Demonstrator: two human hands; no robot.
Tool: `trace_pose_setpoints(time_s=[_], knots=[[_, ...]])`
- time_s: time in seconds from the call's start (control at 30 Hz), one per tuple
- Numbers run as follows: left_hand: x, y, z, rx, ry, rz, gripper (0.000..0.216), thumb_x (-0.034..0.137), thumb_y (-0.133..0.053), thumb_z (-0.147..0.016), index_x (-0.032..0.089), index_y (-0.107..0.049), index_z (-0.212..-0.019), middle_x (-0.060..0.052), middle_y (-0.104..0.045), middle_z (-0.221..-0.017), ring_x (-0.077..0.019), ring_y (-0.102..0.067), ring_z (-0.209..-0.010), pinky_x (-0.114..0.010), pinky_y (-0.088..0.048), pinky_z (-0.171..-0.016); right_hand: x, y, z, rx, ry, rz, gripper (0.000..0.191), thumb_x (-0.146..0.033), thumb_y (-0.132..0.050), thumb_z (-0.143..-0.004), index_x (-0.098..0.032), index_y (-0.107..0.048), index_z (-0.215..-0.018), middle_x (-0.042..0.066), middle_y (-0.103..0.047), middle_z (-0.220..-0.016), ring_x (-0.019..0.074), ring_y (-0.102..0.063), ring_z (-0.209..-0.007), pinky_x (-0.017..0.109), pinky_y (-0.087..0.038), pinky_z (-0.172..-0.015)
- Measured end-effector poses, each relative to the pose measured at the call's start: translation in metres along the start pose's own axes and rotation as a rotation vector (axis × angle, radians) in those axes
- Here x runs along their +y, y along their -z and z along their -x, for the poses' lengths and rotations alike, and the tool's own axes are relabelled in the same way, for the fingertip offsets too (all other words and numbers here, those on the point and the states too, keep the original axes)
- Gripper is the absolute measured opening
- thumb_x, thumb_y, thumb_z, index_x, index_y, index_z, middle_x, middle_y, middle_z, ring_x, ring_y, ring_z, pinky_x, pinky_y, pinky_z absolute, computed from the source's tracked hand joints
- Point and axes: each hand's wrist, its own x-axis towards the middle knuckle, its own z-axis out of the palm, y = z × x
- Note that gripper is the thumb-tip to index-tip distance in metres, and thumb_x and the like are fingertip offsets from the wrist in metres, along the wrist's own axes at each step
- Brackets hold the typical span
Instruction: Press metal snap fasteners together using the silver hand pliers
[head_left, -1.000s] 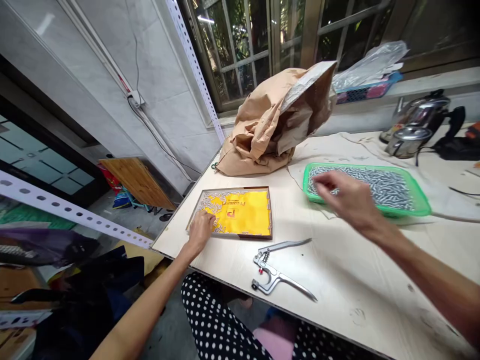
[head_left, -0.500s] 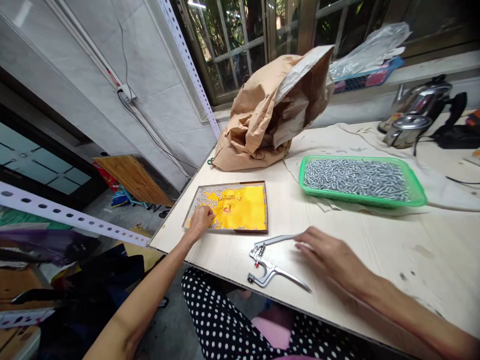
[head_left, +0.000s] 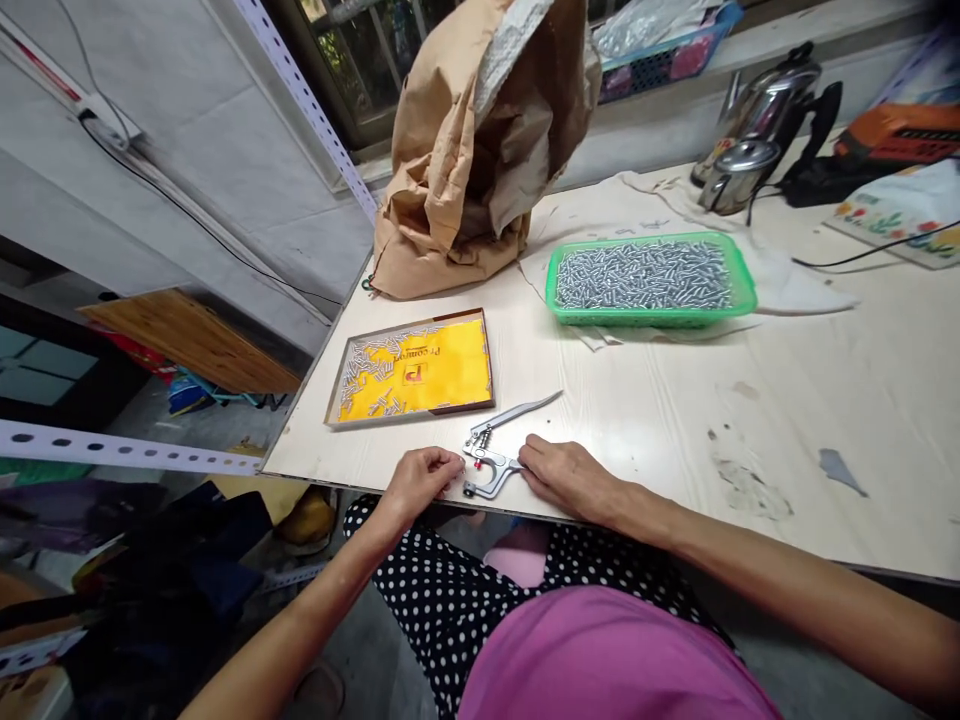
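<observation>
A pair of silver snap-fastener pliers (head_left: 493,472) lies on the table near its front edge, jaws towards the left, handles spread apart. The fingers of my right hand (head_left: 566,478) are closed around the lower handle, while the upper handle is free. Just left of the jaws, my left hand (head_left: 429,478) has thumb and fingers pinched together; whatever is in the pinch is too small to make out. Beyond it sits a shallow box (head_left: 456,408) with a yellow bottom, small silver metal pins (head_left: 367,370) scattered mostly over its left side.
A green plastic basket (head_left: 637,318) full of similar metal pieces stands further back. Behind the box is a large crumpled brown paper bag (head_left: 427,240). A steel kettle (head_left: 772,105) and a small steel pot (head_left: 739,175) stand at the back right.
My left hand has left the shallow box and come to the pliers' jaws. My right hand has shifted from beside the upper handle to a grip on the lower one. The view has tilted down.
</observation>
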Motion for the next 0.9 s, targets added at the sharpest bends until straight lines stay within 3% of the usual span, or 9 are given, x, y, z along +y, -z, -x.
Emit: trace_pose_setpoints(time_s=[0.37, 0.67, 0.9], knots=[[0.003, -0.005, -0.011, -0.044, -0.037, -0.389, 0.041, 0.051, -0.057, -0.072, 0.013, -0.072, -0.074, 0.001, -0.055, -0.051, -0.0122, -0.045, -0.05, -0.022, -0.031, -0.049, -0.007, 0.007, -0.001, -0.064, -0.033, 0.079, 0.012, -0.009, -0.046, -0.091, -0.013, -0.056, -0.095, 0.008, -0.06, -0.095, 0.0149, -0.053, -0.07, 0.028, -0.026, -0.051], [0.007, 0.001, -0.025, -0.251, 0.207, -0.185, 0.036, 0.05, -0.069, -0.062, 0.015, -0.061, -0.063, 0.004, -0.051, -0.05, -0.0096, -0.042, -0.045, -0.022, -0.034, -0.046, -0.005, 0.005, -0.002, -0.055, -0.032, 0.037, 0.014, -0.007, -0.044, -0.089, -0.014, -0.055, -0.094, 0.007, -0.059, -0.093, 0.0144, -0.05, -0.067, 0.029, -0.024, -0.05], [0.015, 0.003, -0.031, -0.368, 0.289, -0.274, 0.035, 0.047, -0.072, -0.06, 0.015, -0.061, -0.064, 0.005, -0.049, -0.048, -0.0086, -0.042, -0.045, -0.022, -0.034, -0.046, -0.004, -0.001, 0.004, -0.004, -0.006, -0.013, 0.011, -0.01, -0.046, -0.093, -0.016, -0.054, -0.097, 0.006, -0.058, -0.096, 0.0152, -0.051, -0.069, 0.028, -0.03, -0.053]])
